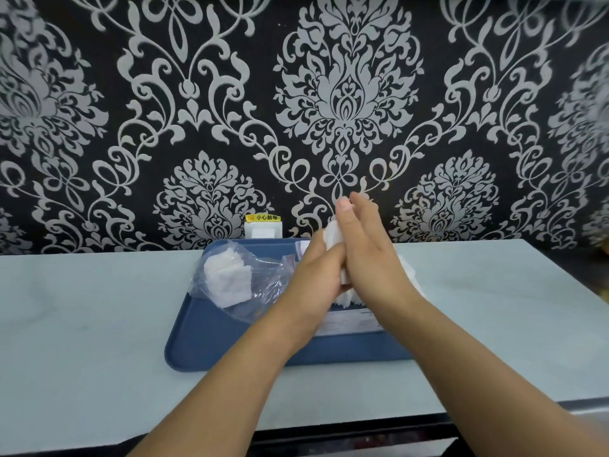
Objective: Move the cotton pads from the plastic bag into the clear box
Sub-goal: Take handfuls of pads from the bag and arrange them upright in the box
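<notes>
A clear plastic bag (pixel 244 285) lies on the left part of a blue tray (pixel 211 338), with a clump of white cotton pads (pixel 227 278) inside it. Over the tray's right half, my left hand (pixel 316 278) and my right hand (pixel 372 258) press together around a stack of white cotton pads (pixel 334 235). More pads (pixel 349 300) show below my hands, fanned out over what looks like the clear box (pixel 352 324), whose label side faces me. Most of the box is hidden behind my forearms.
The tray sits on a pale table (pixel 99 324) against a black wall with a silver pattern. A white wall socket (pixel 263 229) with a yellow warning sticker stands just behind the tray. The table's front edge runs across the bottom.
</notes>
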